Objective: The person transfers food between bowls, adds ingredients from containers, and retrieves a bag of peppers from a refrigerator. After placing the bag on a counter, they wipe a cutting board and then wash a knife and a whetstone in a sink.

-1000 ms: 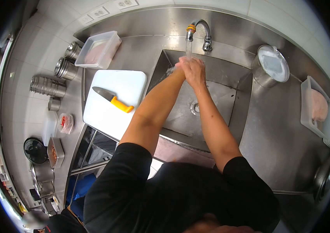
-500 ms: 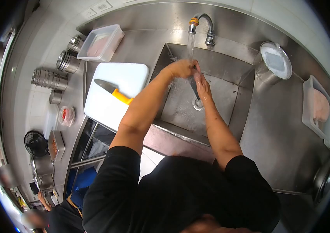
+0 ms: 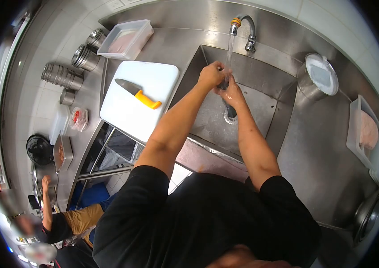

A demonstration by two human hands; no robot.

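Note:
Under the running tap (image 3: 233,27), my left hand (image 3: 211,75) has its fingers curled in at the upper end of a long dark object (image 3: 230,110). My right hand (image 3: 232,93) is wrapped round the same object just below, and its dark lower end sticks out toward the drain. Water falls over the fingers and hides part of the grip. What the object is cannot be made out. Both hands are inside the steel sink (image 3: 252,127).
Left of the sink, a knife (image 3: 148,100) with a yellow handle lies on a white cutting board (image 3: 124,114). Behind it stands a plastic tub (image 3: 131,47). A steel pot (image 3: 307,85) and another tub (image 3: 354,134) are on the right. Co-workers (image 3: 55,223) are at lower left.
The view has shifted slightly. My left hand has gone from stretching across under the water to curled fingers, and my right hand has closed round the dark object. A co-worker's raised arm now shows at lower left.

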